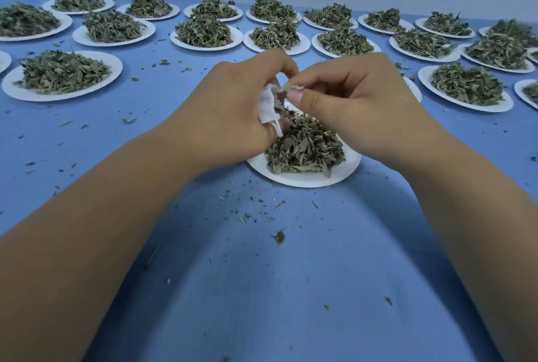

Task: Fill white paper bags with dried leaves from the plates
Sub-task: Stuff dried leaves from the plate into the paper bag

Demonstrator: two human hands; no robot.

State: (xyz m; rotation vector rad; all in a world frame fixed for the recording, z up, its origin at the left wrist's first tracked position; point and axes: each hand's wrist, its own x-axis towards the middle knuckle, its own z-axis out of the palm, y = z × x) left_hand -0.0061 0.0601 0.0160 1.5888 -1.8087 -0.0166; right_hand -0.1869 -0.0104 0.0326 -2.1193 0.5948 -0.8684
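Note:
My left hand [233, 105] holds a small white paper bag [267, 105] just above the near plate [305, 180]. A heap of dried green leaves [305, 146] lies on that white plate. My right hand [349, 99] pinches a few dried leaves [292, 88] between thumb and fingers right at the mouth of the bag. Both hands hover over the far side of the plate, almost touching each other. The inside of the bag is hidden by my fingers.
Several white plates heaped with dried leaves, such as one [62, 76] at the left and one [465, 88] at the right, fill the far half of the blue table [262, 289]. Leaf crumbs [279, 236] are scattered on the cloth near me.

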